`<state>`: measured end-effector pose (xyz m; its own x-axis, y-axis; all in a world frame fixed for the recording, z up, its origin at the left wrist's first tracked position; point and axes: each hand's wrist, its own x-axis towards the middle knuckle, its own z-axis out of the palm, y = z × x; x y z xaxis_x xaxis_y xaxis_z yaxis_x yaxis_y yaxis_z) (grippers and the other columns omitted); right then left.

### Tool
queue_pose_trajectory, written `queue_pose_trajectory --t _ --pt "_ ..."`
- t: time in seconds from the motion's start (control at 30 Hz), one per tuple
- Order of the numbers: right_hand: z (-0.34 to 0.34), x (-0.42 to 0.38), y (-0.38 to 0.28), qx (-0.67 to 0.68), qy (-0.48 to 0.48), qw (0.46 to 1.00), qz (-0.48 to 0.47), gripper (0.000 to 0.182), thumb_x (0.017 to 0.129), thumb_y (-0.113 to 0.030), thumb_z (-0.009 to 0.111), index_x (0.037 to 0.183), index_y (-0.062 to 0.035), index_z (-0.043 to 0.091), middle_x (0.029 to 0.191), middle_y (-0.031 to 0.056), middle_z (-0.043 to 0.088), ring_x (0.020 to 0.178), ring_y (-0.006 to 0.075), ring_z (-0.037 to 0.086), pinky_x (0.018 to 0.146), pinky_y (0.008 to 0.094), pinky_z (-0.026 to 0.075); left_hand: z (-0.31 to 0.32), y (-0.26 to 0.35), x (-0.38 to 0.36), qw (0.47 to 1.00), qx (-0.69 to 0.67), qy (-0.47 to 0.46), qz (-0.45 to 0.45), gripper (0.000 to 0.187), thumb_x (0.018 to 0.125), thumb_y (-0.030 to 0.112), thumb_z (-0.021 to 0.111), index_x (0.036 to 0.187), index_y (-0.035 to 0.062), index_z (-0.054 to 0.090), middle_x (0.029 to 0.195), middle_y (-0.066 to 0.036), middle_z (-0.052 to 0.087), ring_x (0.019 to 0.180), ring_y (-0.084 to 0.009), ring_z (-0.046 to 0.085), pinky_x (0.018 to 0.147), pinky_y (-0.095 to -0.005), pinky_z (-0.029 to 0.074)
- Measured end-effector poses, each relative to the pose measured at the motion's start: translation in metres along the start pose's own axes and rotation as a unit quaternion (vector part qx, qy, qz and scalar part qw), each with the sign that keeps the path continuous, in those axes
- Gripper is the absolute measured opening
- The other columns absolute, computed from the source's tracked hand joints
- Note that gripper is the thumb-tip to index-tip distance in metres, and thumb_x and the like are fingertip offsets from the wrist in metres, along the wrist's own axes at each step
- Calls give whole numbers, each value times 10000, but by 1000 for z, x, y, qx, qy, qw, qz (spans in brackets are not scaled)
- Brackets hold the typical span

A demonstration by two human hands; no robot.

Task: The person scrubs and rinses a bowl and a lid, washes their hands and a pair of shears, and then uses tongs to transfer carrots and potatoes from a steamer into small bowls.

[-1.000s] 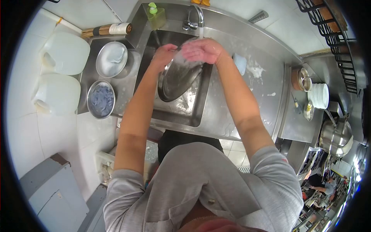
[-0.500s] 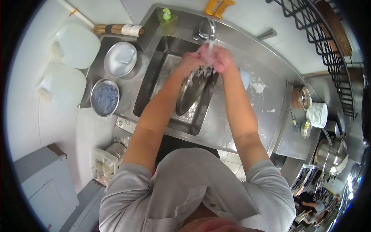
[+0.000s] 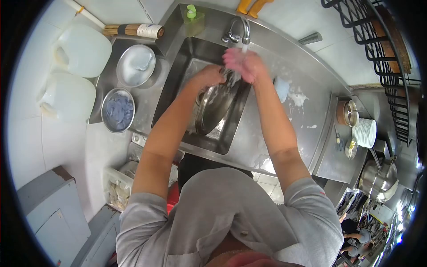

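In the sink (image 3: 174, 80), a round, shiny metal pan or lid (image 3: 216, 109) stands tilted on its edge, with water splashing over its upper part. My left hand (image 3: 210, 76) is closed at the upper rim of this metal piece, fingertips partly hidden by splashes. Directly under the running faucet (image 3: 246, 32) is my right hand (image 3: 247, 66), open with its fingers stretched to the left and slightly blurred. Water runs over it. A light blue sponge or cloth (image 3: 281, 89) lies on the steel counter just right of my right wrist.
Left of the sink are a bowl of suds (image 3: 136, 66) and a bowl with a bluish cloth (image 3: 118, 110). A green soap bottle (image 3: 193, 22) stands behind the basin. White foam (image 3: 298, 98) spots the right counter. A black wire rack (image 3: 387, 66) hangs at the upper right.
My left hand has moved left and down, away from the stream and my right hand, to the metal piece's rim. The metal piece has shifted slightly left. My right hand stays under the water.
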<state>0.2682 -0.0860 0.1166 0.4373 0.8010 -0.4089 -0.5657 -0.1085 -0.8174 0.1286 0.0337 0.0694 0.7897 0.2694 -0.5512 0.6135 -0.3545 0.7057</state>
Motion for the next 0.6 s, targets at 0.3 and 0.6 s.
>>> queue_pose_trajectory --t 0.3,0.6 --pt "-12 8 -9 -55 10 998 -17 232 873 51 608 1092 62 684 920 151 724 726 216 677 621 340 557 24 0 -55 977 81 89 175 283 822 173 749 1061 32 696 847 -171 698 774 -260 656 772 -372 512" --pt "-105 197 79 -341 174 874 -299 194 873 -95 670 1060 -45 654 800 76 652 650 192 645 558 356 521 -22 55 -177 975 -18 156 158 381 816 38 715 1183 -23 637 895 -138 660 799 -197 612 760 -323 486"
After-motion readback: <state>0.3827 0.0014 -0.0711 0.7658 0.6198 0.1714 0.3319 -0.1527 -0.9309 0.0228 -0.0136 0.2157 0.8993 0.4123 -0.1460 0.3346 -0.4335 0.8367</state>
